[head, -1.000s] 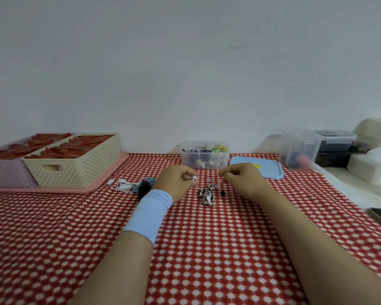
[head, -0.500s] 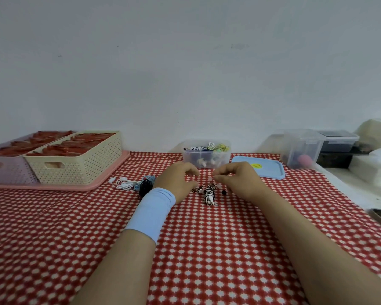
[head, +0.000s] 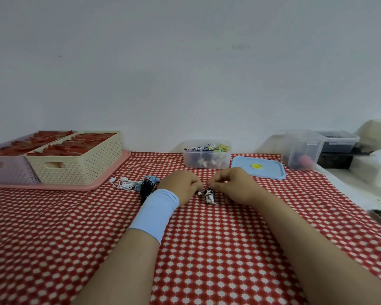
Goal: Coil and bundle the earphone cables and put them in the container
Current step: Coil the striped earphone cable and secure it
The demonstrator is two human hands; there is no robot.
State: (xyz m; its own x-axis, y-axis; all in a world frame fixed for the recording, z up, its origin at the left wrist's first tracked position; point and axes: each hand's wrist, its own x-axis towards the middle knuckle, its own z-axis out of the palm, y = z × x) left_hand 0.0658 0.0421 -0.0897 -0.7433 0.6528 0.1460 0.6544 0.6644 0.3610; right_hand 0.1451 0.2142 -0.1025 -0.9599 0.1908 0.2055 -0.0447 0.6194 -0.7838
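Where the two hands meet, one earphone bundle (head: pixel 209 194) lies on the desk (head: pixel 207 249): white cable bound with black turns into a short, stubby roll, with white pieces showing at both ends.

Right hand (head: pixel 231 187): knuckles up, fingers curled, thumb and fingertips pinching the bundle's far end.
Left hand (head: pixel 180 186): fingers curled inward, tips close against the same end; whether they grip it cannot be told.
One soft, light-blue wristband (head: pixel 155 211) is around the left wrist. Both forearms lie low over the desk's red cloth, which has a small white repeat pattern.

Beyond the hands:
- One container (head: pixel 207 158), clear plastic, rectangular, lidless, holding mixed coiled cables.
- One lid (head: pixel 259 170), pale blue plastic with rounded corners and a round yellow sticker. It lies flat beyond the right hand, just beside the container.

Left of the left hand, three loose tangles touch one another: white earphones (head: pixel 125 183), a blue cable (head: pixel 151 179) and black earphones (head: pixel 146 188).

Farther left, two perforated plastic baskets stand side by side on one pink tray (head: pixel 110 172): a cream basket (head: pixel 79 166) and a lilac basket (head: pixel 7 172), both filled with red items.
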